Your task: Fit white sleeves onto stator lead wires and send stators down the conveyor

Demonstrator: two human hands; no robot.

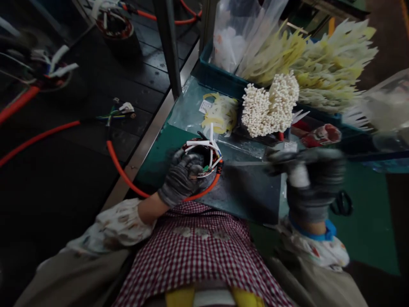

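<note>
A motor stator [207, 154] with copper windings, white sleeved leads and an orange cable [207, 187] is on the dark mat in front of me. My left hand [183, 172], in a grey striped glove, is closed over its left rim, fingers bent toward the bore. Off to the right, apart from the stator, my right hand [315, 179] is raised over the bench in a similar glove. Motion smears its fingers, and I cannot make out whether they hold anything. A white patch shows at its thumb side. Black-handled scissors [342, 204] lie just beyond that hand.
Bundled white sleeves [270, 104] and loose yellowish strips [220, 113] lie behind the stator. A teal bin [220, 74] holds bags and more yellowish strips. A metal post [168, 47] rises at the bench's left edge. More stators [116, 32] stand on the dark surface leftward.
</note>
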